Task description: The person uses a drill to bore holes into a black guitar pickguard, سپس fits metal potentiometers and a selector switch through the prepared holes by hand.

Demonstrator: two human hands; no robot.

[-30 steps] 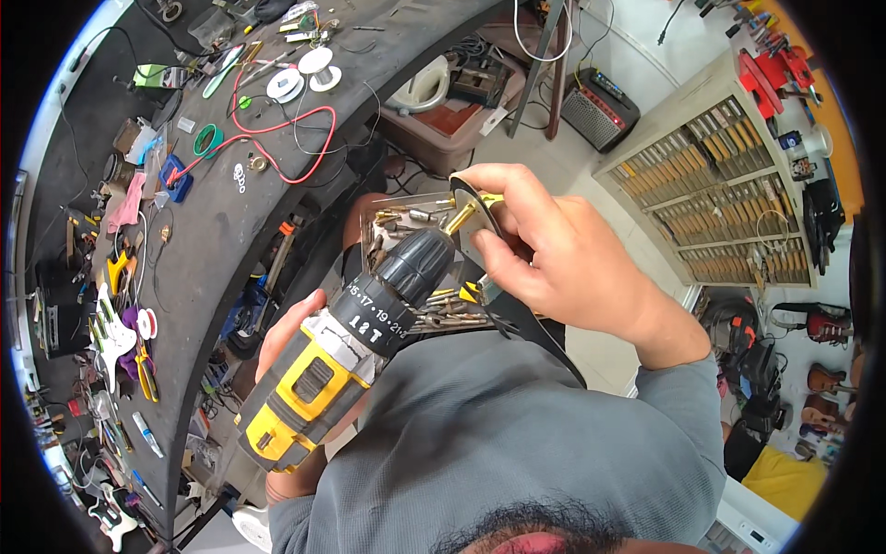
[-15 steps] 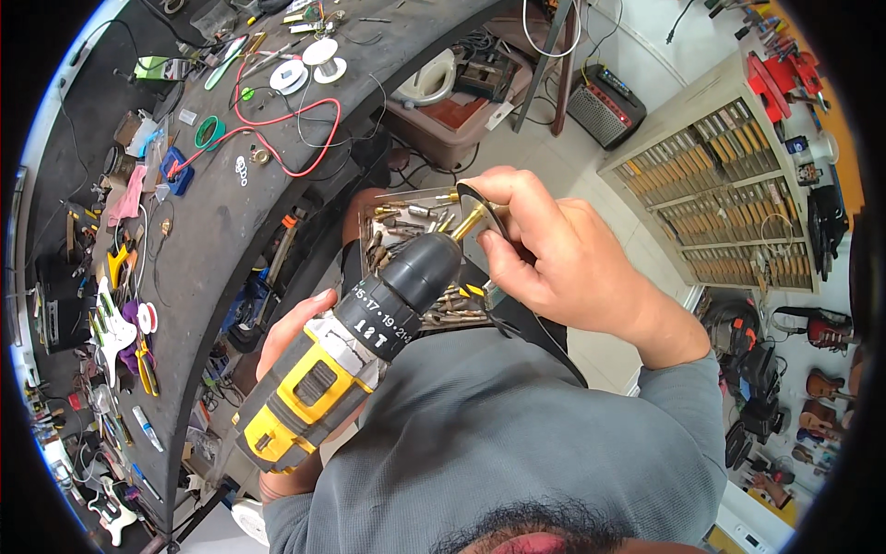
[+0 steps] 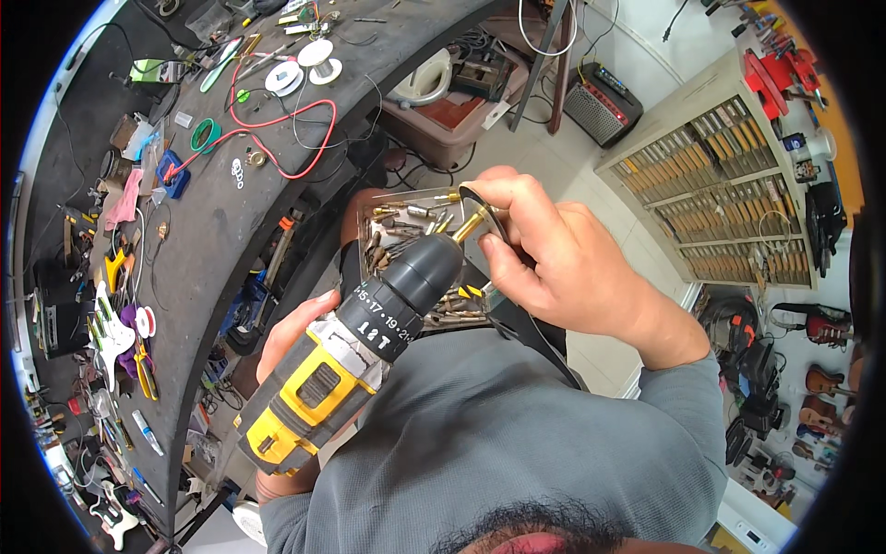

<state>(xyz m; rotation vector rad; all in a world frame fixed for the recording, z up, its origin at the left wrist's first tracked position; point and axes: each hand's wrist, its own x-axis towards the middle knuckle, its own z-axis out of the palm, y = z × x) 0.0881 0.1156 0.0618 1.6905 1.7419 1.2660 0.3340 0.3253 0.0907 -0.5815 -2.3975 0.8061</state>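
A yellow and black cordless drill [image 3: 325,383] points up and to the right in front of my chest. My left hand [image 3: 288,334] is wrapped round it from the left, mostly hidden beneath the body. In its black chuck [image 3: 426,272] sits a brass-coloured shaft [image 3: 472,224], with a thin dark disc [image 3: 468,194] at its far end. My right hand [image 3: 544,249] pinches that disc by the rim between thumb and fingers. Behind the drill, a clear box of assorted bits [image 3: 392,222] rests over my lap, partly covered by the chuck.
A dark curved workbench [image 3: 221,222] runs along the left, with a red cable [image 3: 323,148], wire spools [image 3: 320,69] and pliers [image 3: 143,365] on it. A file rack [image 3: 729,175] stands at the right, and a small amplifier [image 3: 600,103] is on the floor beyond.
The numbered collar behind the chuck appears turned slightly, and the drill sits a touch lower. Both hands keep their grips.
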